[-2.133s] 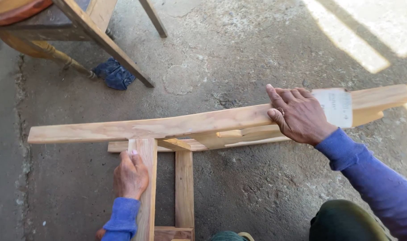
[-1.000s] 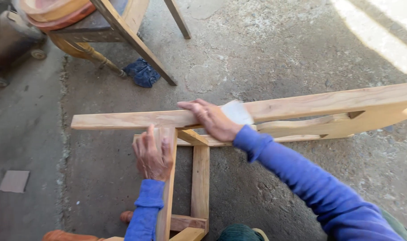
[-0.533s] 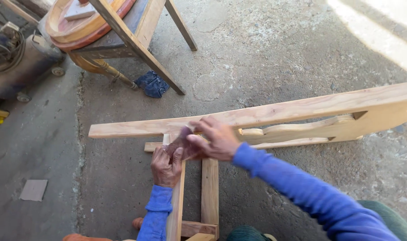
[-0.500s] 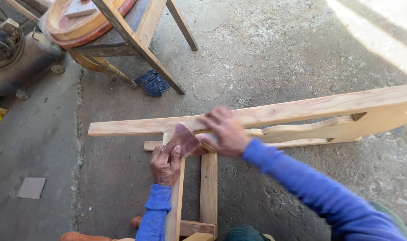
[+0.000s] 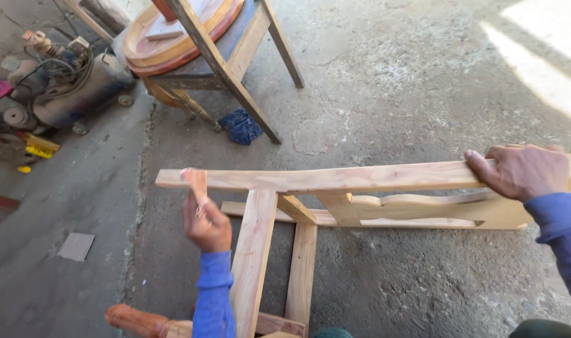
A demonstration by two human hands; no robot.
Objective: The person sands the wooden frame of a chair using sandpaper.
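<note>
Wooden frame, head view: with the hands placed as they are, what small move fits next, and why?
Probably a stroke with the sandpaper along the top rail. The left hand holds the sheet against the rail's left end, the right hand grips the rail far to the right and steadies the frame, and bare rail lies between them.

**Daylight from the upper right, mostly even shade**

Soft, even daylight covers the concrete floor (image 5: 373, 94). Up and to the right of the long wooden rail (image 5: 335, 178), a blown-out sunlit patch (image 5: 542, 56) glares nearly white, its detail lost. Below the rail, shadows are faint and diffuse. Focus is fairly sharp mid-frame. The left hand (image 5: 205, 222), pressed against the rail's left end, looks slightly smeared, and lines bend towards the edges.
</note>
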